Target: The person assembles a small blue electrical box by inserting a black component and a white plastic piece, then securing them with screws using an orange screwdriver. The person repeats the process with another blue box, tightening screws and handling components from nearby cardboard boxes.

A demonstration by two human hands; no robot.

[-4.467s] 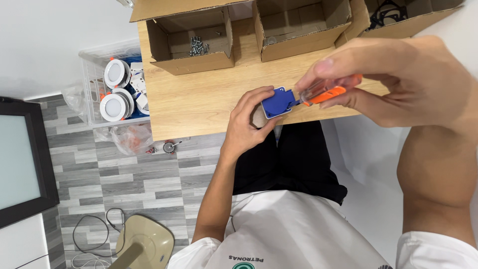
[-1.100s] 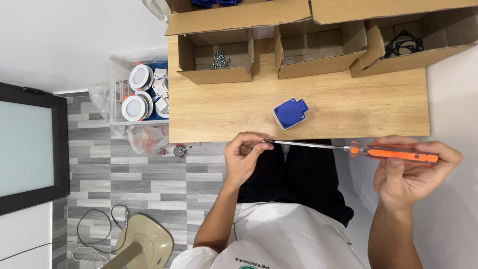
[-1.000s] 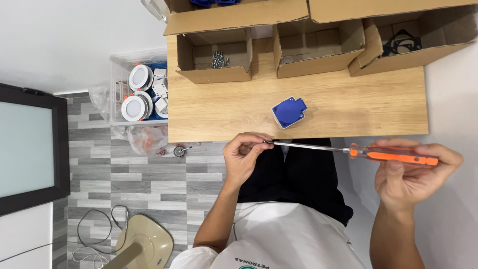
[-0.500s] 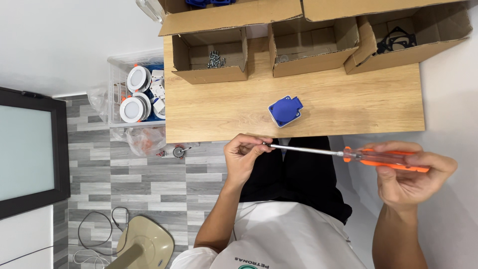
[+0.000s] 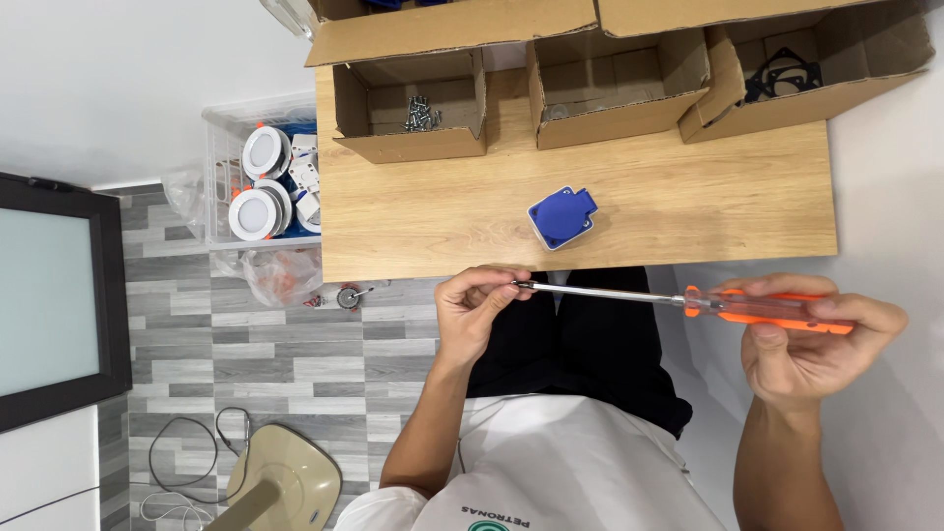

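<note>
Right hand (image 5: 811,344) closed around orange screwdriver (image 5: 688,302), long axis running left-right, left hand (image 5: 477,310) pinching its tip, held just nearer than blue socket (image 5: 561,216) on wooden table (image 5: 688,197), left hand closer.

Assembly workbench (image 5: 688,206), cardboard parts boxes (image 5: 413,98)

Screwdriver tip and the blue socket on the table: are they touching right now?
Apart. The head view shows the screwdriver held off the table edge, its tip pinched by the left hand, with bare wood between it and the blue socket.
</note>
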